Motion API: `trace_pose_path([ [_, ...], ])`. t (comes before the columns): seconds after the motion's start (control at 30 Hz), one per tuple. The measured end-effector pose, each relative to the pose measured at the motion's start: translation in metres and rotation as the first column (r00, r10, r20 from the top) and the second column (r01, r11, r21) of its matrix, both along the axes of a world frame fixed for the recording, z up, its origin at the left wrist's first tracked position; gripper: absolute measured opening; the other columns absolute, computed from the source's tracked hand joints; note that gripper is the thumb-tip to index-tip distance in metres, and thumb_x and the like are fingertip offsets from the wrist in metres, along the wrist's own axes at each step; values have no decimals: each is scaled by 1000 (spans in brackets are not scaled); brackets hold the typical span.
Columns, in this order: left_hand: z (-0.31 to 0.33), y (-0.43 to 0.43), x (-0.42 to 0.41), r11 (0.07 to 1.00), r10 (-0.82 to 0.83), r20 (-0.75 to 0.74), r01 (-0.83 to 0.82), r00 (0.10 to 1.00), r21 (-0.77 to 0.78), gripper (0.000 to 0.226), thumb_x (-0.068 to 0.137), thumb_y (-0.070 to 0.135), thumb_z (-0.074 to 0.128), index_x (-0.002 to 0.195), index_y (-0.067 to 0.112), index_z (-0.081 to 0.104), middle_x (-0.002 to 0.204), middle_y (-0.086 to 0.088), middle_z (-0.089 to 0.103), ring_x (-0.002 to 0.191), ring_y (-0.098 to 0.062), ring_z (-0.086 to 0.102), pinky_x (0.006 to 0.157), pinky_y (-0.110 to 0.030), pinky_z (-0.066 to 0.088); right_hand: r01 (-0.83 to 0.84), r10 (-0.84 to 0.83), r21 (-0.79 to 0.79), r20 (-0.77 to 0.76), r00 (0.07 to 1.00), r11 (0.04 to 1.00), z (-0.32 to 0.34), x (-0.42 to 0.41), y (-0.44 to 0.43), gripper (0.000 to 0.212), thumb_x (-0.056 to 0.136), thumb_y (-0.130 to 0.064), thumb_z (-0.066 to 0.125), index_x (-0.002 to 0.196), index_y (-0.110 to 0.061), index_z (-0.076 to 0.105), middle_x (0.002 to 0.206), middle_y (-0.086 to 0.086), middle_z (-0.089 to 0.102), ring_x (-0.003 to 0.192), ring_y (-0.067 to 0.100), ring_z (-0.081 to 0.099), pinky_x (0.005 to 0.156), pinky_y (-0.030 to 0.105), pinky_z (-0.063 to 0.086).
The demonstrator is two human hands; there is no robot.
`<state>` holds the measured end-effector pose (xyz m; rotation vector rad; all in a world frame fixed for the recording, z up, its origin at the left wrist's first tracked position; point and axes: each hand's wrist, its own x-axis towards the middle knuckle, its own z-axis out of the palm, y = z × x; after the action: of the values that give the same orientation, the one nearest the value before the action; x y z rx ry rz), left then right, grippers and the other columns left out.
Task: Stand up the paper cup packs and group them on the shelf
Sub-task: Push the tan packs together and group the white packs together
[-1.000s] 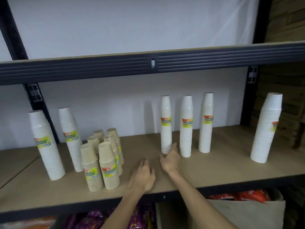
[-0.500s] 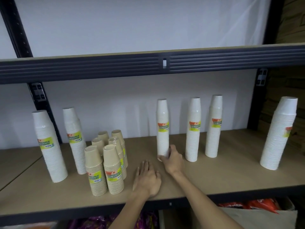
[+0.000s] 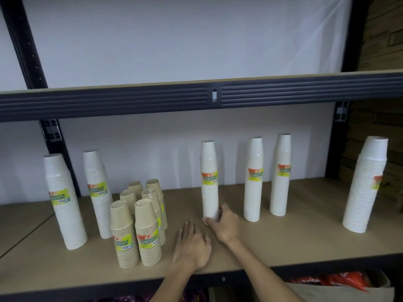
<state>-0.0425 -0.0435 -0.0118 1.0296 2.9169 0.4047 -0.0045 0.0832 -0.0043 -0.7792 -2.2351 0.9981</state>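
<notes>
The right hand (image 3: 222, 223) is covering the base of the tall white cup pack (image 3: 209, 182), fingers curling around it, so the contact is probably a grip. The pack is standing upright mid-shelf (image 3: 294, 240), yellow-green label facing us, left of two matching packs (image 3: 254, 179). The left hand (image 3: 192, 247) is lying flat, fingers loosely spread. A cardboard box (image 3: 340, 293) below is holding orange packets, half cut off.

**White pack slides left, away from its row**

The right hand (image 3: 222, 225), which a second ago only touched the foot of the leftmost white cup pack (image 3: 209, 182), now wraps its base. That pack stands farther left, well apart from its two neighbours. The left hand (image 3: 192, 247) has flattened on the shelf (image 3: 305, 240) board.
</notes>
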Motion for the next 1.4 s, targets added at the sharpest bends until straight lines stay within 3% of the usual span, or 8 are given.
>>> trace_pose_path([
  [0.13,1,0,-1,1000,-10,1,10,1000,22,67,99,38,25,154,3,10,164,-11,7,151,-20,2,122,-35,1,21,-23,-64,-31,999,998,-2,20,1,87,60,-64,76,128,-14,54,104,1,69,97,21,66,81,35,55],
  [0.3,2,1,-2,998,-8,-5,8,1000,64,66,99,36,27,152,1,14,162,-14,14,150,-24,8,122,-36,3,292,-310,-112,-206,928,950,-1,74,24,32,80,-15,75,108,-6,62,97,9,68,94,29,64,74,23,40],
  [0.4,1,1,-2,997,-4,-15,6,1000,75,64,99,36,28,152,1,17,161,-15,16,150,-24,9,122,-36,4,373,-386,-99,-251,888,923,1,86,47,35,80,-7,73,110,-7,54,103,11,61,90,25,55,73,27,37],
  [0.57,2,0,-1,996,-6,-9,7,1000,84,65,99,38,28,152,3,17,162,-14,16,150,-23,9,122,-35,4,208,-223,-133,-105,969,969,7,73,70,80,83,-7,73,150,-6,30,148,12,45,135,30,44,109,37,36],
  [0.7,3,-1,-1,997,-3,-9,4,1000,81,64,99,37,28,151,2,19,161,-14,17,150,-23,9,122,-35,4,162,-175,-129,-99,980,978,9,61,74,58,83,-9,74,135,-9,48,128,9,63,119,28,58,94,31,44],
  [0.9,4,0,0,996,-1,-3,1,1000,93,64,98,37,29,151,3,20,161,-13,17,150,-22,10,122,-34,5,29,-37,-100,-71,997,995,6,50,65,54,77,-18,82,124,-13,56,110,-2,68,105,19,64,91,30,49],
  [1.17,8,-2,5,996,-3,4,2,1000,88,65,99,38,28,152,3,17,162,-14,13,150,-22,7,122,-33,3,-90,86,-69,-61,994,994,6,41,51,60,74,-27,85,127,-18,57,116,-5,70,94,4,63,86,18,47],
  [1.4,8,-2,4,996,-2,-7,2,1000,86,64,100,39,28,152,3,17,162,-13,14,150,-21,7,122,-33,3,-75,75,-36,3,997,997,4,43,50,62,68,-46,84,123,-27,61,113,-12,71,95,2,64,90,30,53],
])
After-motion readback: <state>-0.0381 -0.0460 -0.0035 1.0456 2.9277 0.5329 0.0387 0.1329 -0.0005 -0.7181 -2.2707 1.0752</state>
